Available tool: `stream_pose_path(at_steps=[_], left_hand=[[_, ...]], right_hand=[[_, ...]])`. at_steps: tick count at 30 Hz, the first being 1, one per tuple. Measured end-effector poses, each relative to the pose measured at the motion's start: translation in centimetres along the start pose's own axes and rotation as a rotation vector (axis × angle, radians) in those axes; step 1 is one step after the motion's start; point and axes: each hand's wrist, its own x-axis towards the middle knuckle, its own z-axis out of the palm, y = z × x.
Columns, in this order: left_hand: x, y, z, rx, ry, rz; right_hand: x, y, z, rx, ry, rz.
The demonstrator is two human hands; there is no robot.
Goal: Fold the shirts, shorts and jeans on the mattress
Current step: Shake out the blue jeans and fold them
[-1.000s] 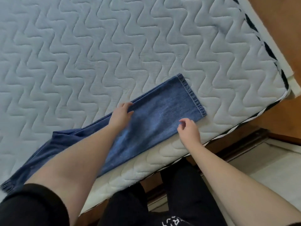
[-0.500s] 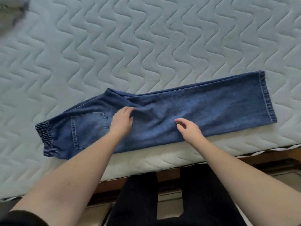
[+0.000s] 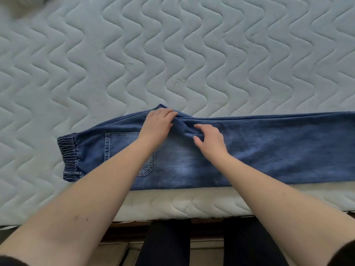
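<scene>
Both hands – left hand [image 3: 158, 125], right hand [image 3: 209, 139] – pinch the crotch ridge of blue jeans [image 3: 269, 148] along the mattress's [image 3: 172, 54] near edge; likely next, tucking it flat.

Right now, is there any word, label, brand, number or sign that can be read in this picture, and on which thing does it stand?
None can be read.
jeans: no label or tag shows; the back pocket has only stitching.
mattress: only a quilted wave pattern, no print.
</scene>
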Motion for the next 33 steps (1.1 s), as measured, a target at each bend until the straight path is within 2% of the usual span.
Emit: stream_pose_path(at_steps=[3, 6, 9, 15, 21, 26, 30, 31, 33], left_hand=[[2.2, -0.5, 0.6, 0.202, -0.106, 0.124], [4.3, -1.2, 0.6, 0.337, -0.207, 0.112], [6.0, -2.2, 0.6, 0.325, -0.217, 0.067], [7.0, -3.8, 1.7, 0.236, -0.149, -0.026], [6.5, -4.4, 2.0, -0.029, -0.08, -0.262], [5.5, -6.4, 1.0, -0.342, -0.188, -0.31], [4.7, -6.2, 0.5, -0.44, -0.088, -0.373], [4.4, -6.0, 0.5, -0.433, -0.062, -0.376], [3.7, -5.7, 0.7, -0.359, -0.014, -0.388]], right_hand=[[2.0, -1.4, 1.5, -0.182, 0.066, -0.008], [2.9, -1.7, 2.9, -0.215, 0.044, 0.048], [3.7, -1.5, 3.1, -0.25, 0.077, 0.086], [6.2, -0.4, 1.2, -0.173, 0.127, 0.288], [6.5, 1.5, 0.1, -0.241, 0.227, 0.066], [5.6, 3.9, -0.9, -0.251, 0.239, 0.061], [3.9, 3.2, -1.3, -0.061, 0.335, 0.035], [3.2, 2.4, -1.2, -0.016, 0.337, 0.005], [2.0, 0.8, -0.2, -0.086, 0.258, -0.132]])
